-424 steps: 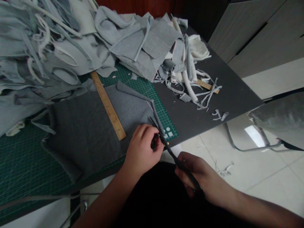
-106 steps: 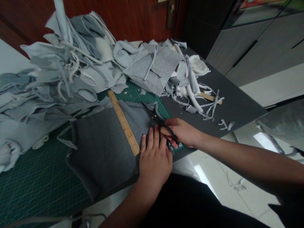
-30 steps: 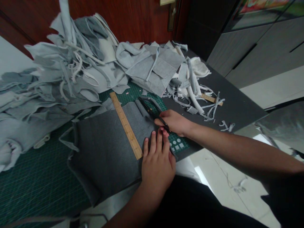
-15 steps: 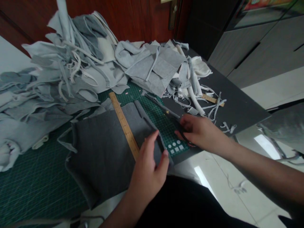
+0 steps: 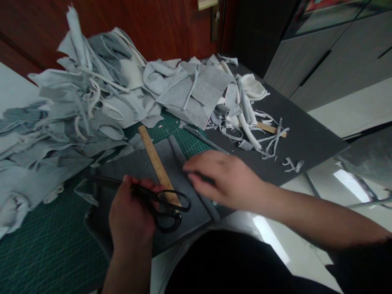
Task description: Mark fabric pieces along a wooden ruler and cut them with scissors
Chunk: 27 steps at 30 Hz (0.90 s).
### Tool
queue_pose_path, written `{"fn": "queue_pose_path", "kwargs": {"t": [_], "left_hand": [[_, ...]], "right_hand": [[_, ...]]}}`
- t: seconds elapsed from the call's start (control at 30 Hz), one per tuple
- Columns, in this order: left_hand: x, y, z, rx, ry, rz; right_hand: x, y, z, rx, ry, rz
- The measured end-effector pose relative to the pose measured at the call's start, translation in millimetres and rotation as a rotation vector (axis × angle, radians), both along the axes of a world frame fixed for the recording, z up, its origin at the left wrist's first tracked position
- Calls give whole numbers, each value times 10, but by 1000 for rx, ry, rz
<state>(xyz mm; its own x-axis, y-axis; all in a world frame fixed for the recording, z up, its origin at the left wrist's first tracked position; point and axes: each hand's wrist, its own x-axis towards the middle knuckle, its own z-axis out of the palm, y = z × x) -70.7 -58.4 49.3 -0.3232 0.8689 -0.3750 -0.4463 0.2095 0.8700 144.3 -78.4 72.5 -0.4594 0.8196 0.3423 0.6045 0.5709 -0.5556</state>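
Observation:
My left hand [image 5: 131,216] is closed around black scissors [image 5: 147,192] near their pivot. Their blades point left, and the two handle loops stick out to the right above the ruler. Dark grey leather or suede-like material [image 5: 186,212] lies spread beneath, its edges curling up. Across it rests a wooden ruler [image 5: 157,163], its lower end partly behind the scissors. Over the material's right edge hovers my right hand [image 5: 226,179], fingers pinched together. Something dark shows between those fingers, but I cannot make out what it is.
Grey and white material scraps [image 5: 122,94] are heaped along the back. Thin offcuts [image 5: 269,143] and a second wooden ruler piece [image 5: 269,128] lie at right on the dark tabletop [image 5: 315,143]. A green cutting mat [image 5: 45,249] shows at left. The table edge borders a tiled floor.
The scissors have passed from my right hand to my left. My left hand has moved left from the material's right edge, and my right hand has come leftward to that edge.

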Motion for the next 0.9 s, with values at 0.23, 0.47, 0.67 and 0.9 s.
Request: {"fn": "queue_pose_path", "kwargs": {"t": [0.23,0.47,0.67,0.9], "left_hand": [[-167,49,188,-23,-79,65],[-339,74,124,-48,-56,58],[-522,60,153,-95,-18,43],[-609,25,53,-199,53,-17]], "right_hand": [[359,789,-563,-121,-421,-377],[754,861,-191,40,-366,-475],[733,986,69,310,-287,-651],[-336,476,-623,49,-250,256]]}}
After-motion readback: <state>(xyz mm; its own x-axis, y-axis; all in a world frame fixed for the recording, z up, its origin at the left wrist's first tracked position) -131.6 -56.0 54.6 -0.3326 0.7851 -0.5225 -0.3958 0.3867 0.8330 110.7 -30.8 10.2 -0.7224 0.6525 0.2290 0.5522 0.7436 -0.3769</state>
